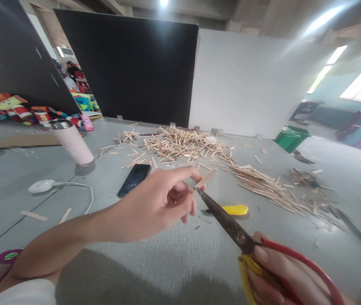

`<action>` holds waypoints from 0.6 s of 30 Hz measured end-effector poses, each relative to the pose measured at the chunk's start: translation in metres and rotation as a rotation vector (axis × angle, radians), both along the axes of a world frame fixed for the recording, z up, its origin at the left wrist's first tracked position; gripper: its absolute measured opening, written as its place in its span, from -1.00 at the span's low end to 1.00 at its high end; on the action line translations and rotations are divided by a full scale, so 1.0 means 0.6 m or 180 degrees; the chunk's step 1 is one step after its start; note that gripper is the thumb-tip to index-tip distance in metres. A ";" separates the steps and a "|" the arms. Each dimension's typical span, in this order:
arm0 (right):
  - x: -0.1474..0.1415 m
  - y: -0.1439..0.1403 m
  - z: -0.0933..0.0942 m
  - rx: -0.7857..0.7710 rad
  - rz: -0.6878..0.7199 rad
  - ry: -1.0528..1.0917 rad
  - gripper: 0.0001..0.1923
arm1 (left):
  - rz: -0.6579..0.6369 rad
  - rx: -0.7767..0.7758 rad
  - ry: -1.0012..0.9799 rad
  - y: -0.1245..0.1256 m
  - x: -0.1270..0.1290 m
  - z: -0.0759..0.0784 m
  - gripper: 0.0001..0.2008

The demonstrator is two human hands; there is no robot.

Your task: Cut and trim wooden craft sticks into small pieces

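My left hand pinches one wooden stick between thumb and forefinger, holding it at its near end so the far end juts out free above the table. My right hand is closed through the red and yellow handles of the scissors; the blades look all but pressed together, their tip touching the stick just beside my fingertips. Assessment of the stick: thin, flat, very light, stiff along its length but likely to split or snap along the grain if squeezed or twisted. Its surface appears dry and unvarnished, so slip risk is low. The sound hold is on the flat faces, well back from the blades, with the fingers kept clear of the cutting line; at present that margin is narrow. Just beyond the blades a yellow object lies on the table. Farther out lie a loose stick pile, and to the right a row of slivers. To the left lie a phone, a pink tumbler and a white puck with cable.
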State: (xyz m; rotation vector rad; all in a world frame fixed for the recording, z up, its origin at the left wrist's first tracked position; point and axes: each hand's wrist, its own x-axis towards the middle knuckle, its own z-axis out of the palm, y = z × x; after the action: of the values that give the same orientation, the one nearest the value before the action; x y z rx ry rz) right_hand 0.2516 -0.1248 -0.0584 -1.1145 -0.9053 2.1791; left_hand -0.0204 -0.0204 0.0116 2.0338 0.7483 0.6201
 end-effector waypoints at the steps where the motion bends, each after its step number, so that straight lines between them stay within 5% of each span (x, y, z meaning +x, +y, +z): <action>1: 0.000 0.000 -0.003 0.0000 -0.0017 0.0010 -0.23 | 0.0046 0.0080 0.0070 0.000 -0.001 -0.001 -0.89; 6: 0.003 0.008 -0.021 0.0292 0.0196 -0.0022 -0.22 | 0.0220 0.0330 0.0531 -0.001 -0.007 0.001 -0.92; 12: 0.011 0.007 -0.014 0.1299 0.0232 -0.0567 -0.31 | 0.0179 0.0013 0.0614 -0.001 -0.008 0.006 -0.93; 18: 0.006 -0.007 -0.008 0.1382 0.0182 -0.0381 -0.38 | 0.0232 0.0200 0.0341 -0.005 0.000 -0.015 -0.93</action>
State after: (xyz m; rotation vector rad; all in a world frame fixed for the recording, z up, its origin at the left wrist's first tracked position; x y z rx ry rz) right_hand 0.2553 -0.1289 -0.0633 -1.0160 -1.3970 1.8456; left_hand -0.0206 -0.0237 0.0029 2.1184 0.8790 0.5860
